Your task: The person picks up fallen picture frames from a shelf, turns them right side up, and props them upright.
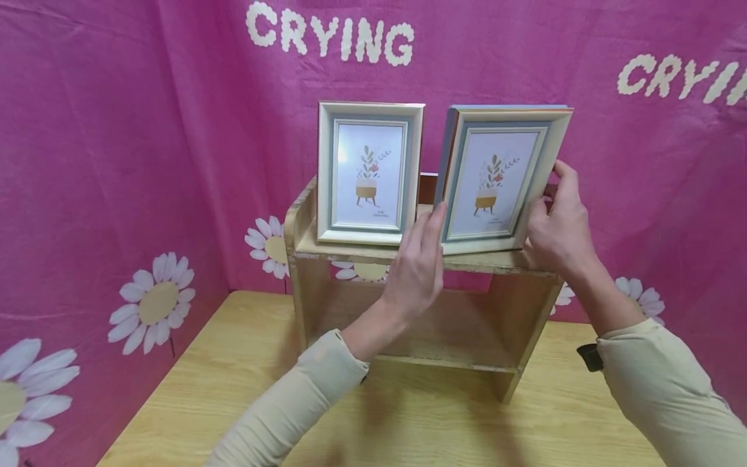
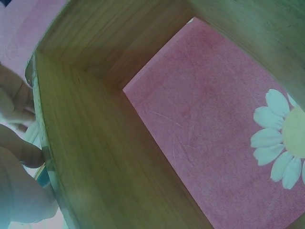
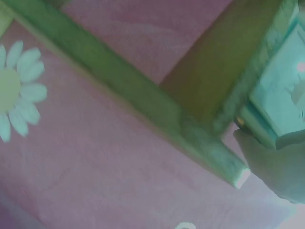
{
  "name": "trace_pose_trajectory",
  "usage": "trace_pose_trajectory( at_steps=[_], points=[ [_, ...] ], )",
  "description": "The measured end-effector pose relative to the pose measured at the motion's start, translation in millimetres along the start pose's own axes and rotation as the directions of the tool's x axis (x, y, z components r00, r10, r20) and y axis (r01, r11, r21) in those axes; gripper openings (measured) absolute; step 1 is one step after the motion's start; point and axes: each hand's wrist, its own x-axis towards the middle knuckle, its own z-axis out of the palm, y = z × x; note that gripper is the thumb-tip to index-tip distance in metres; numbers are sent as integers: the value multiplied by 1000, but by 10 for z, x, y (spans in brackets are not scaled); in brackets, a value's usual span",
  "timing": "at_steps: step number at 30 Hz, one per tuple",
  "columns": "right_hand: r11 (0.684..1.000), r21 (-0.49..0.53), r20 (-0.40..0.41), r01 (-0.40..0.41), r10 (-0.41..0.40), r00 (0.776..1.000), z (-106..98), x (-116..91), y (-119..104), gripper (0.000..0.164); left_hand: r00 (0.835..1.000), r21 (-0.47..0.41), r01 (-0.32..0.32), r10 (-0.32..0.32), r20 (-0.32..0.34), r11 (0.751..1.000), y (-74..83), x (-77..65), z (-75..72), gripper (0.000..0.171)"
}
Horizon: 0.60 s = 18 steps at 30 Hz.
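Two matching cream picture frames with blue-grey inner borders and potted-plant prints stand on top of a small wooden shelf (image 1: pixel 408 370). The left picture frame (image 1: pixel 370 237) is upright and untouched. Slightly tilted, the right picture frame (image 1: pixel 484 245) is between both hands. My left hand (image 1: pixel 411 266) holds its lower left edge, fingers pointing up; the thumb is hidden in the head view. In the left wrist view, the frame's corner shows between left-hand digits (image 2: pixel 24 191). At the right edge, my right hand (image 1: pixel 560 220) grips the frame, some fingers behind it.
The shelf stands on a light wooden table (image 1: pixel 192 389) and has an open compartment beneath its top. A magenta curtain (image 1: pixel 233 130) with daisies and white lettering hangs behind and to the left. The shelf's raised left side panel (image 1: pixel 300 201) is beside the left frame.
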Motion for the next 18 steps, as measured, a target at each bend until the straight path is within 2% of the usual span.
trace_pose_trajectory(
  at_steps=[8,13,18],
  points=[
    [996,-47,-124,70,-75,989,-227,307,-210,65,999,-15,-31,31,10,999,-24,-15,4,59],
    [988,-109,-117,106,-119,986,-276,428,-268,60,999,-17,-33,33,10,999,-44,-31,15,60],
    [984,-145,-98,104,-118,988,-244,503,-273,57,1000,-19,-18,19,7,1000,-63,-43,9,63]
  ],
)
